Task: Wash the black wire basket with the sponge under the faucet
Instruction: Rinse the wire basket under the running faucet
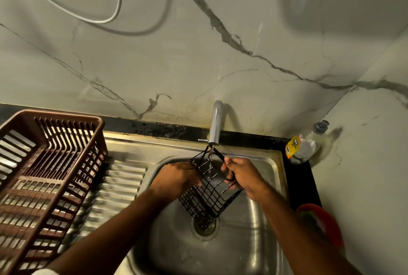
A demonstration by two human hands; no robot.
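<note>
Black wire basket (209, 195), tilted, wet under faucet (216, 123)

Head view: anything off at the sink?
No sponge visible: both the left hand and right hand grip the black wire basket under the running faucet. The bottle lies tipped in the corner.

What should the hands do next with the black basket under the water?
Probably turn the black wire basket so the stream reaches its lower end. Both the left hand and right hand grip it, and water from the grey metal faucet strikes only its top. No sponge is visible.
</note>
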